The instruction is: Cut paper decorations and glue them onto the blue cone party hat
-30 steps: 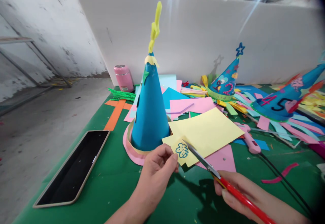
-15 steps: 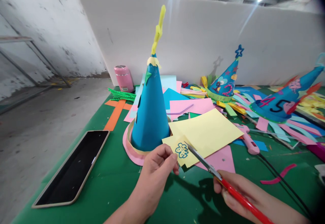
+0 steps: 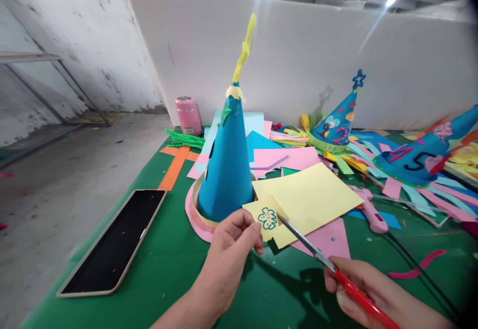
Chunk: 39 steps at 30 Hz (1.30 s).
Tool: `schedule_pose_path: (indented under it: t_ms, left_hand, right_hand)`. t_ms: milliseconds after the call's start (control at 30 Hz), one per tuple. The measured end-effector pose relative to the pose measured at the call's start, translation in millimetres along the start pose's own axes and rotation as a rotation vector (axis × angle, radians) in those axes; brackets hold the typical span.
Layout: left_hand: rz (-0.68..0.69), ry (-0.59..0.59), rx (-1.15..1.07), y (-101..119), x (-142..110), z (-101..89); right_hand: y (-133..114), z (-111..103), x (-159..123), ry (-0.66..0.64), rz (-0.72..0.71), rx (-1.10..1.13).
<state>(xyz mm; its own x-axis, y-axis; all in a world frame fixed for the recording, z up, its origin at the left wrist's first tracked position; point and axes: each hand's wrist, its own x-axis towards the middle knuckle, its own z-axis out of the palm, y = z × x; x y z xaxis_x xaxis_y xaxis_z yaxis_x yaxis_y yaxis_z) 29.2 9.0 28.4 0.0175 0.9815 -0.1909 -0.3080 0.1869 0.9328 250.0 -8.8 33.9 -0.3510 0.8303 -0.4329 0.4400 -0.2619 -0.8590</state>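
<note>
Between thumb and fingers, my left hand [image 3: 233, 247] pinches a small piece of yellow paper [image 3: 254, 213] with a blue flower outline [image 3: 268, 218] drawn on it. Red-handled scissors [image 3: 317, 254] are in my right hand [image 3: 368, 284], their blades pointing up and left. The blade tips are at the right edge of the small piece, close beside the flower. A larger sheet of yellow paper [image 3: 313, 194] lies behind it, over pink paper [image 3: 330, 237]. Just beyond my left hand stands a blue cone hat [image 3: 227, 169] with a pink brim and a yellow pipe-cleaner top.
A phone [image 3: 115, 242] lies on the green table at left, near orange strips [image 3: 175, 167]. Green pipe cleaners [image 3: 184, 140] and a pink flask [image 3: 188, 115] are behind. At right are a pink glue gun [image 3: 371, 212] and two decorated cone hats [image 3: 334, 125] among paper strips.
The view has shifted slightly, so most things sit further right. The scissors' tips have come down a little beside the flower. Both hands keep their holds.
</note>
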Motion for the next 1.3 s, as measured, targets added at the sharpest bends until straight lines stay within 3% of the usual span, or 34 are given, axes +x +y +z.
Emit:
schedule_pose_path:
  t_ms: [300, 667, 1300]
  left_hand:
    - [-0.006, 0.005, 0.01, 2, -2, 0.8]
    - [0.006, -0.012, 0.044, -2, 1, -1.9]
    - [-0.024, -0.003, -0.04, -3, 3, -0.3]
  right_hand:
    - [8, 5, 3, 0.051, 0.034, 0.049]
    - [9, 2, 3, 0.138, 0.001, -0.054]
    - [15, 2, 5, 0.044, 0.057, -0.04]
